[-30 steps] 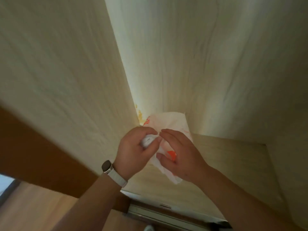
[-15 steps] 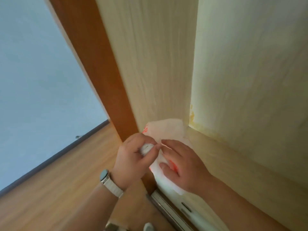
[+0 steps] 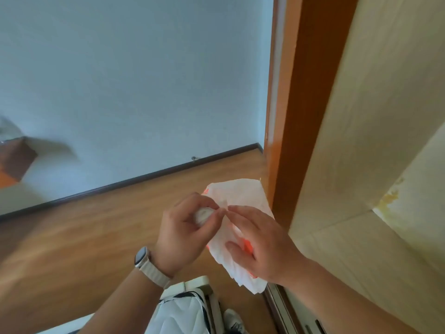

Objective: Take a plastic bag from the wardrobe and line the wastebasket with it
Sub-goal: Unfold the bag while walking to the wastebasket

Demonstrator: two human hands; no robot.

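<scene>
A white plastic bag (image 3: 237,198) with orange print hangs crumpled between both hands, in front of the wardrobe's edge. My left hand (image 3: 184,233) grips a bunched white end of the bag, fingers curled round it. My right hand (image 3: 261,245) pinches the bag beside the left thumb and cups the sheet from the right. The wardrobe (image 3: 375,150) fills the right side, pale wood inside with an orange-brown frame. No wastebasket shows in the head view.
A wooden floor (image 3: 101,232) runs left to a pale blue wall with a dark skirting board. A white quilted bag (image 3: 183,314) and a shoe (image 3: 234,321) lie below my arms. A dark brown box shape (image 3: 14,160) sits at the far left.
The view has swung left, away from the wardrobe's inside toward the room and floor. Both hands have kept their hold on the bag and come out past the wardrobe frame.
</scene>
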